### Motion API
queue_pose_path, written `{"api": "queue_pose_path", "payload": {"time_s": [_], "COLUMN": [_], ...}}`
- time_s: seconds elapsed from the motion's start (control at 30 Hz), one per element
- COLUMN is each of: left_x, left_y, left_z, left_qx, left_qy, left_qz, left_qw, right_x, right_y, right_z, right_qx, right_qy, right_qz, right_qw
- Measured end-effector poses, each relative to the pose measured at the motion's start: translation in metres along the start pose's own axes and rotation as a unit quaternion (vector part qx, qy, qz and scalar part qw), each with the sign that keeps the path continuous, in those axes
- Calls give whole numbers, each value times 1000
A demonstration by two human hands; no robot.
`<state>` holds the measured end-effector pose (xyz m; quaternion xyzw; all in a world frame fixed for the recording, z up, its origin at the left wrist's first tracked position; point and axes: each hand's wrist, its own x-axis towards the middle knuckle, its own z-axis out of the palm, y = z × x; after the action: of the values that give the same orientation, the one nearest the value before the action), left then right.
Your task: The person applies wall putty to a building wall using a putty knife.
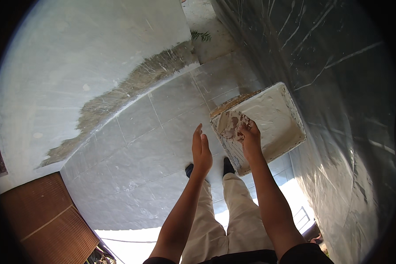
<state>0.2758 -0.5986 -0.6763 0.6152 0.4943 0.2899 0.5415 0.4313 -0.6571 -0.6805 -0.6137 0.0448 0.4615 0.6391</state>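
Observation:
My right hand (pixel 251 140) grips a scraper (pixel 228 125) caked with whitish putty, held over the left side of a paint tray (pixel 298 118). Thick cream-white paint or putty (pixel 273 110) is spread across the tray, and its rim is crusted with dried material. I cannot tell whether the scraper touches the tray, and my fingers hide part of it. My left hand (pixel 201 152) is held in the air left of the tray, fingers stretched out, with nothing in it.
Grey floor tiles (pixel 141 127) lie under my feet. On the left, a pale wall (pixel 88 48) has a rough bare patch (pixel 119 94) along its base. Plastic sheeting (pixel 352 101) hangs on the right. A brown ribbed panel (pixel 48 220) stands at lower left.

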Motion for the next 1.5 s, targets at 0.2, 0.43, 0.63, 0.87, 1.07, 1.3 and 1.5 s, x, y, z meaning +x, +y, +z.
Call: {"api": "queue_pose_path", "payload": {"time_s": [0.2,0.43,0.63,0.87,1.07,1.3,1.5], "left_x": [28,63,85,83,74,82,99], "left_y": [70,160,249,325,375,421,456], "left_z": [-42,-122,-204,-279,-329,-378,-417], "left_qx": [42,76,124,164,200,227,229], "left_qy": [23,60,111,154,194,222,257], "left_qz": [108,238,340,424,457,486,535], "left_qw": [993,966,925,877,845,814,771], "right_x": [-26,-72,-128,-176,-229,-260,-283], "right_y": [-52,-117,-172,-212,-242,-282,-321], "right_z": [54,145,230,301,345,401,446], "right_qx": [114,173,206,219,215,199,183], "right_qy": [-75,-213,-305,-371,-410,-446,-457], "right_qz": [-44,-93,-159,-188,-226,-266,-307], "right_qw": [990,957,916,883,857,831,815]}}
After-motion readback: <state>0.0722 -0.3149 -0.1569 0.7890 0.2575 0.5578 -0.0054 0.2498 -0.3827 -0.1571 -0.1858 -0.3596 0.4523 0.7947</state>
